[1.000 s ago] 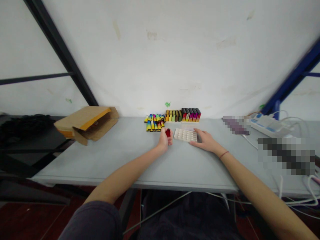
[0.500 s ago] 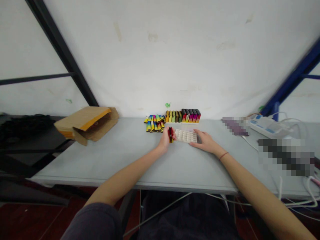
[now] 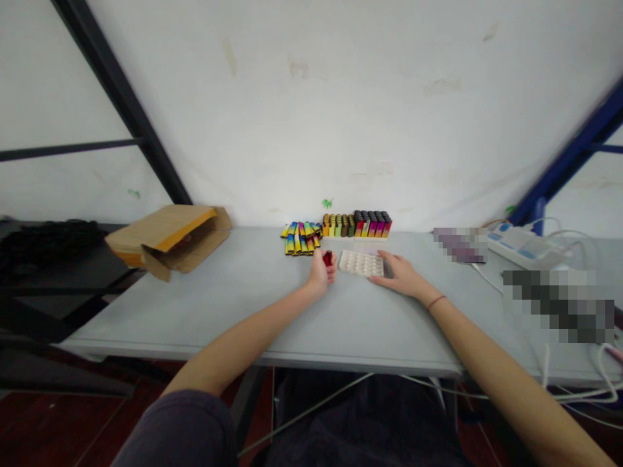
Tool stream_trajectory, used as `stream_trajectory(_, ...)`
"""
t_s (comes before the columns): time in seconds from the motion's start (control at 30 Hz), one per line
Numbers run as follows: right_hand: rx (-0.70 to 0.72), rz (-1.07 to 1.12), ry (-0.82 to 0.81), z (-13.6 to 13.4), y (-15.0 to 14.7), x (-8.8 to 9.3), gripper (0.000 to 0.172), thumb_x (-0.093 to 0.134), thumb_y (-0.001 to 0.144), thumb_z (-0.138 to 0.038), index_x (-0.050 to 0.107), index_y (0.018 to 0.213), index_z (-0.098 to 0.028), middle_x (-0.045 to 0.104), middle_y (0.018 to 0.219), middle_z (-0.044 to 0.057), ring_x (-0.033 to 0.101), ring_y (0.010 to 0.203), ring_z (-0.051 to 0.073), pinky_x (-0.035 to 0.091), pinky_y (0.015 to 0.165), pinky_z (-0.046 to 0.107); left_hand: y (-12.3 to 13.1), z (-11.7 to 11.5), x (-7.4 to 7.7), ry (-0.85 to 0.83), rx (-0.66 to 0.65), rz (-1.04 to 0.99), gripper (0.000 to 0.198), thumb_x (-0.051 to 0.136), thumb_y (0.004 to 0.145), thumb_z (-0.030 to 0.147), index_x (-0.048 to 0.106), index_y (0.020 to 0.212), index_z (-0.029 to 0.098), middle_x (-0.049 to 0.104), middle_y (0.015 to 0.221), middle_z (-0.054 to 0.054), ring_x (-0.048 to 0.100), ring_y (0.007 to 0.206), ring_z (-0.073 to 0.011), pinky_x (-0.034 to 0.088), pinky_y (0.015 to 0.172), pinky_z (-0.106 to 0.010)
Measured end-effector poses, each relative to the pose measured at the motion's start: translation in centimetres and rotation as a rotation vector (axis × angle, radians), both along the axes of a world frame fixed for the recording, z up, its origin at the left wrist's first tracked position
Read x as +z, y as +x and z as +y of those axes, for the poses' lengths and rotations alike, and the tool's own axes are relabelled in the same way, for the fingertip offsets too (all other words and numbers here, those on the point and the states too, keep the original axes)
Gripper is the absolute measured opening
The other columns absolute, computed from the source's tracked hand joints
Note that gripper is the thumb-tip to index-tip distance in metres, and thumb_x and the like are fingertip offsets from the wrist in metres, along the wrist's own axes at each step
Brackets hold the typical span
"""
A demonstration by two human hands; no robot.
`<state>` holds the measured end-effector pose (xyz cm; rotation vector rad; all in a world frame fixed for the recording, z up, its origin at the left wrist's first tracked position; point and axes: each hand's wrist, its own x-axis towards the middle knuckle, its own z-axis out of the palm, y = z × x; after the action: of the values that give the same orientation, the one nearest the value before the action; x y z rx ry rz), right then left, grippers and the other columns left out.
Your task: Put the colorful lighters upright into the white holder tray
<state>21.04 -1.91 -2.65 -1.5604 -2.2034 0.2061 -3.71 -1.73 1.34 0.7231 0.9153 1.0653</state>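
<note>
My left hand (image 3: 319, 274) is closed around a red lighter (image 3: 328, 258), most of which its fingers cover. Just to the right lies a white plastic tray (image 3: 361, 264) with rows of round pockets, flat on the table. My right hand (image 3: 402, 275) grips the tray's right end, thumb at the near corner and fingers at the far one. Beyond my left hand is a pile of colourful lighters (image 3: 298, 244) lying on their sides. Behind the white tray, lighters with black tops (image 3: 372, 224) and yellowish lighters (image 3: 338, 226) stand upright in rows.
An open cardboard box (image 3: 168, 235) lies on its side at the table's left. To the right are a blurred-out phone-like object (image 3: 459, 244), a power strip (image 3: 523, 245) and white cables. The wall (image 3: 311, 130) bounds the table's far edge.
My left hand has drawn slightly left from the tray, and the lighter in it has turned so less of it shows. My right hand and the tray have stayed put.
</note>
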Motion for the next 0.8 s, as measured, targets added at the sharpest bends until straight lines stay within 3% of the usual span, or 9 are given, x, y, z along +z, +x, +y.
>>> stream_trajectory(0.23, 0.009, 0.018, 0.015, 0.1, 0.1, -0.2, 0.086, 0.067, 0.081, -0.064, 0.045, 0.147, -0.015, 0.061, 0.14, 0.021, 0.056, 0.128, 0.042, 0.043, 0.108, 0.057, -0.1, 0.3, -0.2, 0.101, 0.006, -0.034, 0.037, 0.034, 0.09, 0.05, 0.036, 0.066, 0.023, 0.022, 0.045, 0.01, 0.015, 0.034, -0.0067, 0.013, 0.037, -0.019)
stream_trajectory(0.4, 0.052, 0.051, -0.001, 0.0, 0.4, 0.0, 0.089, 0.07, 0.078, -0.063, 0.044, 0.149, -0.016, 0.06, 0.142, 0.019, 0.055, 0.13, 0.041, 0.041, 0.11, 0.058, 0.4, 1.5, 0.2, 0.303, -0.002, 0.077, 0.027, 0.045, 0.091, 0.047, 0.041, 0.08, 0.023, 0.041, 0.05, 0.009, 0.034, 0.038, -0.0089, 0.03, 0.041, -0.019)
stream_trajectory(0.53, 0.094, 0.118, -0.036, 0.2, 0.8, 0.1, 0.098, 0.077, 0.073, -0.059, 0.04, 0.151, -0.014, 0.061, 0.141, 0.019, 0.053, 0.132, 0.039, 0.04, 0.113, 0.056, 1.8, 2.7, 0.9, 0.523, 0.009, 0.257, 0.014, 0.055, 0.09, 0.034, 0.052, 0.086, 0.021, 0.06, 0.074, 0.003, 0.057, 0.062, -0.0112, 0.048, 0.061, -0.022)
stream_trajectory(0.67, 0.103, 0.145, -0.04, 0.7, 1.4, -0.1, 0.093, 0.081, 0.07, -0.058, 0.048, 0.145, -0.014, 0.059, 0.141, 0.02, 0.053, 0.133, 0.038, 0.039, 0.114, 0.057, 4.0, 3.9, 1.5, 0.72, 0.023, 0.392, 0.008, 0.064, 0.086, 0.026, 0.064, 0.091, 0.02, 0.066, 0.093, -0.002, 0.062, 0.092, -0.0158, 0.048, 0.086, -0.025)
stream_trajectory(0.8, 0.093, 0.094, -0.027, 1.3, 1.9, -0.2, 0.084, 0.081, 0.066, -0.062, 0.061, 0.133, -0.015, 0.055, 0.144, 0.021, 0.05, 0.136, 0.04, 0.037, 0.116, 0.057, 5.7, 4.9, 1.0, 0.784, -0.094, 0.43, 0.01, 0.066, 0.084, 0.022, 0.068, 0.093, 0.018, 0.069, 0.095, -0.004, 0.063, 0.09, -0.0171, 0.049, 0.086, -0.027)
